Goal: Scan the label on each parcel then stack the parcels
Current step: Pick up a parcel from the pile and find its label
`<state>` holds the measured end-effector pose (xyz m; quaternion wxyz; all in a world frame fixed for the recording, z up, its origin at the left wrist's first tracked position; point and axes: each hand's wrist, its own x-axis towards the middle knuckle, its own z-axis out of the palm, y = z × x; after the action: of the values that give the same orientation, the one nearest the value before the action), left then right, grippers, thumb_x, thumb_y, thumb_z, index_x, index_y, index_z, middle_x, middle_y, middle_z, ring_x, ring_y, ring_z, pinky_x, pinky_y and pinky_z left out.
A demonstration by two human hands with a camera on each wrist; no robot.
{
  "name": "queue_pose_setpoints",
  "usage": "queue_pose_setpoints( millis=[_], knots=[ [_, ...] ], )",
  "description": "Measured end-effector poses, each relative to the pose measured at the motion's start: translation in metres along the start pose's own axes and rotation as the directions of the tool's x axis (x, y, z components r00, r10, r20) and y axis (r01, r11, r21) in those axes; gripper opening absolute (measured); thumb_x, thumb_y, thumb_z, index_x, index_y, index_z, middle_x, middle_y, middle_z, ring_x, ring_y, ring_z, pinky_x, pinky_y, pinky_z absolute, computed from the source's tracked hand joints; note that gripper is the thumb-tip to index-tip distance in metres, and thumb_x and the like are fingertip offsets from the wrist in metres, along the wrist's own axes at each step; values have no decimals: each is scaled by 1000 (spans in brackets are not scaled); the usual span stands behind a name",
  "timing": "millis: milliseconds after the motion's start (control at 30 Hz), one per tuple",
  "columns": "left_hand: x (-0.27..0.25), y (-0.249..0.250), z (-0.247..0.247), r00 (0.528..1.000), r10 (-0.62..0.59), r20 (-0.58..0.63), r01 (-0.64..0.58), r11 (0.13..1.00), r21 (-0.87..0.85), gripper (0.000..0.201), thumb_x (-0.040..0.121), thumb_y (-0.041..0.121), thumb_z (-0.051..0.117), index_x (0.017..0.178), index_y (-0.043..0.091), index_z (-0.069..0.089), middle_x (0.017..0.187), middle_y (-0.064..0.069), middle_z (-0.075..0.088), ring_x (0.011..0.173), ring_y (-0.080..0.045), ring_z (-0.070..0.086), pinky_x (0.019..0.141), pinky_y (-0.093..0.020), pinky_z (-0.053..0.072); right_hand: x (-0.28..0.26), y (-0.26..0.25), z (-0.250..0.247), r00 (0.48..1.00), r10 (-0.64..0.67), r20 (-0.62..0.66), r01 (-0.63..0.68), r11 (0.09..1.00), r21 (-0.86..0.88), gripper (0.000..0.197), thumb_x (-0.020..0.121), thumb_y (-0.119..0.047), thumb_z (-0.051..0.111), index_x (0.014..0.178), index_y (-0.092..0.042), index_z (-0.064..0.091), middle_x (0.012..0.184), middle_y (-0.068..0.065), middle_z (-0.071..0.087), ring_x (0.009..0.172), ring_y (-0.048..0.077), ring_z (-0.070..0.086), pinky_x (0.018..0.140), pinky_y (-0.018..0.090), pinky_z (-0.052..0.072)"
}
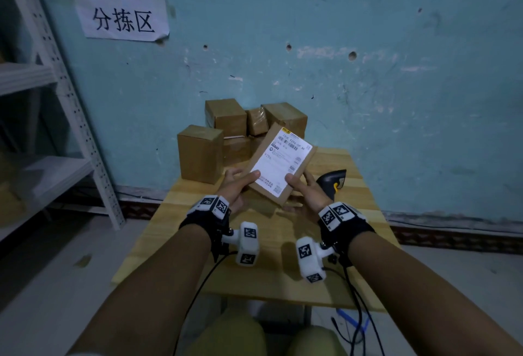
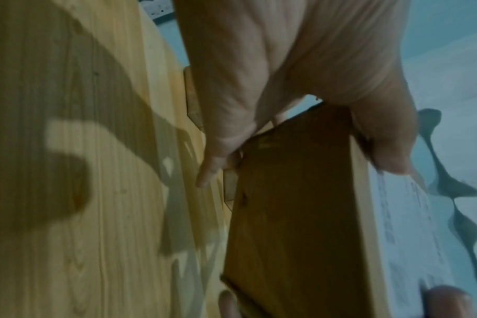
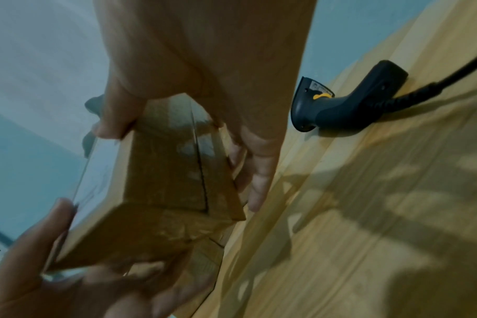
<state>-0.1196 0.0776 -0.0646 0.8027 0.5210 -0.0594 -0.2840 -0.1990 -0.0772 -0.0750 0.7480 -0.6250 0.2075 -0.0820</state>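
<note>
My own rig: bare forearms, black wrist straps, white tracking blocks.

On my left hand point(image 1: 236, 190) and right hand point(image 1: 307, 190) I wear nothing; behind each sits a black wrist strap point(image 1: 208, 221) topped with white blocks carrying black square-code markers. A white camera pod point(image 1: 248, 243) with the same markers juts inward from each strap, black cables point(image 1: 198, 296) trail back from the pods, and olive-green trousers point(image 1: 240, 338) cover my knees below them.

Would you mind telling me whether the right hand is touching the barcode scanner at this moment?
Apart. In the right wrist view the right hand holds the labelled parcel, while the barcode scanner lies on the wooden table with bare tabletop visible between them.
</note>
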Motion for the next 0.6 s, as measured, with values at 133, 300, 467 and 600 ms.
queue_pose_setpoints(
  millis=[133, 300, 467, 600],
  knots=[
    [2, 13, -6, 999, -11, 52, 6, 996, 94, 82, 72, 17, 76, 139, 28, 30, 131, -19, 54, 103, -30, 58, 67, -37, 52, -2, -7, -10, 1000, -21, 1, 21, 999, -43, 64, 86, -19, 64, 141, -34, 35, 102, 1, 65, 98, 24, 61, 75, 43, 53],
    [1, 13, -1, 991, -28, 129, 1, 980, 200, 67, 87, -5, 54, 146, 14, 28, 134, -22, 52, 96, -26, 61, 68, -33, 57, -5, -9, -11, 999, -8, 32, 11, 995, -94, 69, 85, -18, 65, 142, -39, 33, 110, 5, 64, 116, 31, 55, 85, 54, 51],
    [2, 9, -2, 994, -22, 103, -1, 974, 224, 68, 85, -4, 58, 145, 10, 30, 131, -22, 55, 81, -20, 66, 66, -31, 59, -8, -7, -12, 998, -17, 66, 25, 992, -121, 68, 87, -19, 62, 144, -39, 29, 108, 5, 63, 107, 28, 57, 87, 52, 50],
    [-1, 4, -2, 997, 20, 80, -37, 974, 224, 66, 85, -5, 58, 143, 11, 32, 130, -23, 55, 63, -12, 70, 58, -26, 59, -9, -4, -9, 992, -50, 112, 72, 977, -202, 73, 88, -19, 60, 144, -43, 20, 111, 4, 62, 101, 25, 60, 79, 46, 53]
  ],
)
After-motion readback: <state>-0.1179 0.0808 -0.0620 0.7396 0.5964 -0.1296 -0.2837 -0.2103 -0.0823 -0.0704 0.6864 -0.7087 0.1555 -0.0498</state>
